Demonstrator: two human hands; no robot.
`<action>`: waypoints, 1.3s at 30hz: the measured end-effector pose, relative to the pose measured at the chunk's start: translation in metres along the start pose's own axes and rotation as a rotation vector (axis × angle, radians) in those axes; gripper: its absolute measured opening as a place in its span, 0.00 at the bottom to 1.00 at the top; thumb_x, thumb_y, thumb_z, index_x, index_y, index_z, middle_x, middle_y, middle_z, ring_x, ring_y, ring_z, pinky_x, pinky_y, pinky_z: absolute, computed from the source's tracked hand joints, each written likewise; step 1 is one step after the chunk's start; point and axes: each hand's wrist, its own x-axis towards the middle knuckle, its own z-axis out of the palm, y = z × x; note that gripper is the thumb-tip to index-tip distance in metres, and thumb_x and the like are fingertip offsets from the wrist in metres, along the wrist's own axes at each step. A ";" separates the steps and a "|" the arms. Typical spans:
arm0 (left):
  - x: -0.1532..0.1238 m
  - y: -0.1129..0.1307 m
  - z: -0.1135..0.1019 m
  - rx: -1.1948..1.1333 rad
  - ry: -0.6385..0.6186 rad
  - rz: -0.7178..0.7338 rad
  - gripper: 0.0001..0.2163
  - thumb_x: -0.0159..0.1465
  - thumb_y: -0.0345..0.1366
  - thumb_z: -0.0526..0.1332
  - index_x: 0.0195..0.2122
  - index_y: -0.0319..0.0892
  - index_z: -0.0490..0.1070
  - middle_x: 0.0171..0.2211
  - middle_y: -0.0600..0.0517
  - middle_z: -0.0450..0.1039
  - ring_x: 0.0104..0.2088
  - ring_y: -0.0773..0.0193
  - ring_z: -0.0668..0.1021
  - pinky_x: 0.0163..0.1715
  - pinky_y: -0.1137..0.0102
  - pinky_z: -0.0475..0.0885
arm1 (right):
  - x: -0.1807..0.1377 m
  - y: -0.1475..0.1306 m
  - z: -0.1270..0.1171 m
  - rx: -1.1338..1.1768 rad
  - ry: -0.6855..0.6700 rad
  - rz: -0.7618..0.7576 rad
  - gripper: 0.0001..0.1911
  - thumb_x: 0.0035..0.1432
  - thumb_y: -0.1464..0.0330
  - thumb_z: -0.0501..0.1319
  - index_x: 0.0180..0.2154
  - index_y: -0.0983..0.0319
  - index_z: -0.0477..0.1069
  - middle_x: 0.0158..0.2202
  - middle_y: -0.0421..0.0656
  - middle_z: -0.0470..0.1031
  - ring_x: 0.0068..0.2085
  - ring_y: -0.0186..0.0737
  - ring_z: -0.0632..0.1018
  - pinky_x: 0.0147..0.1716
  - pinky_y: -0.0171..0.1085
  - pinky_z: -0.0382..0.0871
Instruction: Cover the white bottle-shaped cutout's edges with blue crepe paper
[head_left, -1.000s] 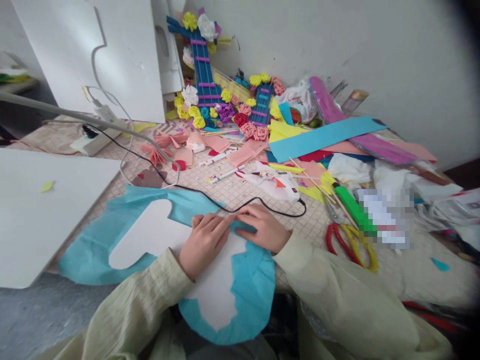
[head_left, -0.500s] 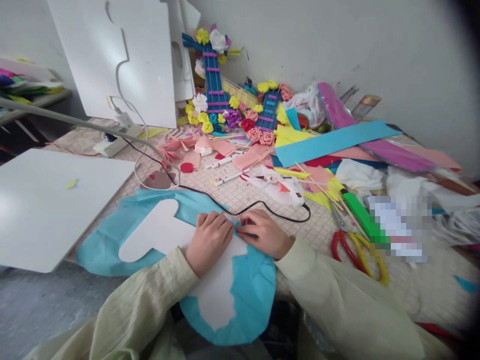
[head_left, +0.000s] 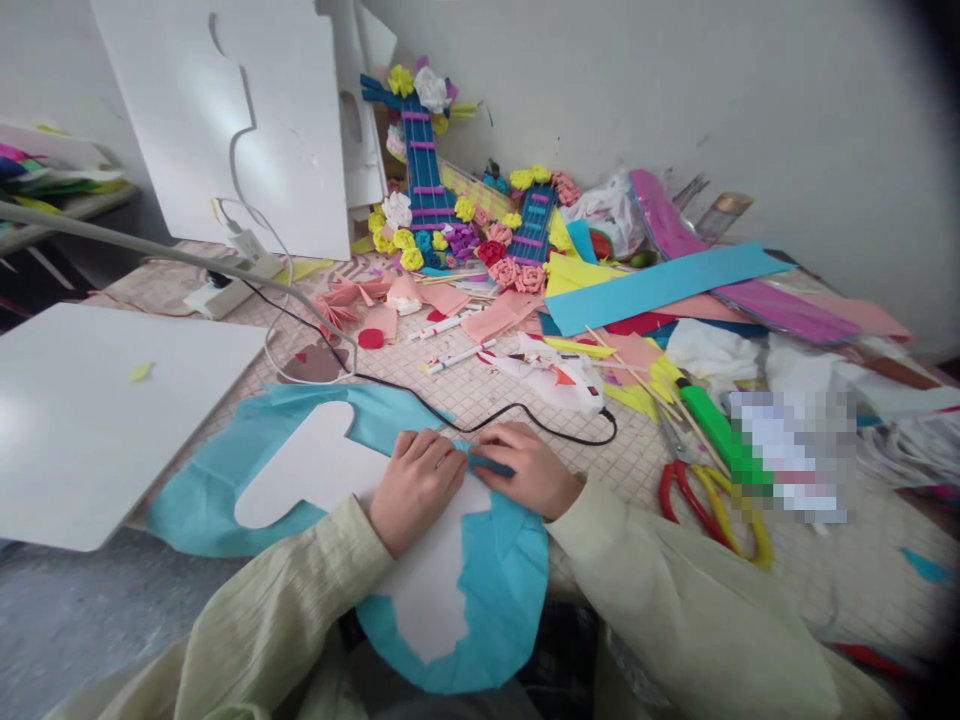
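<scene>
A white guitar-shaped foam board (head_left: 315, 470) lies on the table in front of me, with blue crepe paper (head_left: 510, 560) wrapped over its edges. My left hand (head_left: 414, 485) lies on the board with curled fingers pressing the blue paper's edge. My right hand (head_left: 525, 468) pinches a fold of that blue paper right beside the left fingertips. Both hands meet at the board's far edge.
A glue gun (head_left: 559, 375) with a black cord (head_left: 420, 400) lies just beyond my hands. Red and yellow scissors (head_left: 705, 495), a green tool (head_left: 720, 425), coloured paper sheets, paper flowers (head_left: 465, 235) and white boards (head_left: 90, 410) crowd the table.
The view has shifted slightly. My hands stay on the same spot, fingers pressing and pinching the blue paper a little closer together.
</scene>
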 end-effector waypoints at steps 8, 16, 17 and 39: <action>0.002 0.001 0.000 -0.016 -0.003 -0.033 0.10 0.64 0.33 0.51 0.30 0.39 0.69 0.27 0.51 0.69 0.33 0.62 0.69 0.34 0.66 0.60 | 0.001 -0.002 -0.003 -0.020 0.007 -0.026 0.08 0.55 0.68 0.58 0.29 0.62 0.74 0.33 0.44 0.72 0.36 0.37 0.71 0.38 0.39 0.65; 0.001 0.000 0.000 0.003 -0.016 0.026 0.09 0.64 0.32 0.52 0.30 0.40 0.69 0.27 0.51 0.69 0.32 0.62 0.68 0.33 0.65 0.60 | 0.011 0.001 -0.007 -0.067 -0.083 0.003 0.07 0.55 0.70 0.57 0.30 0.62 0.74 0.32 0.43 0.74 0.35 0.36 0.72 0.39 0.38 0.64; 0.001 0.000 0.000 0.009 -0.020 0.034 0.09 0.64 0.32 0.52 0.30 0.40 0.69 0.27 0.51 0.69 0.32 0.62 0.69 0.33 0.66 0.61 | 0.013 0.001 -0.007 -0.073 -0.074 0.017 0.07 0.55 0.70 0.57 0.31 0.62 0.74 0.32 0.42 0.74 0.35 0.36 0.72 0.39 0.38 0.63; 0.002 0.001 -0.002 -0.085 0.018 -0.101 0.08 0.63 0.33 0.52 0.29 0.40 0.68 0.27 0.52 0.70 0.32 0.63 0.69 0.33 0.67 0.60 | 0.020 0.001 -0.010 -0.067 -0.168 -0.001 0.06 0.56 0.70 0.56 0.34 0.62 0.72 0.32 0.41 0.72 0.34 0.33 0.72 0.37 0.33 0.64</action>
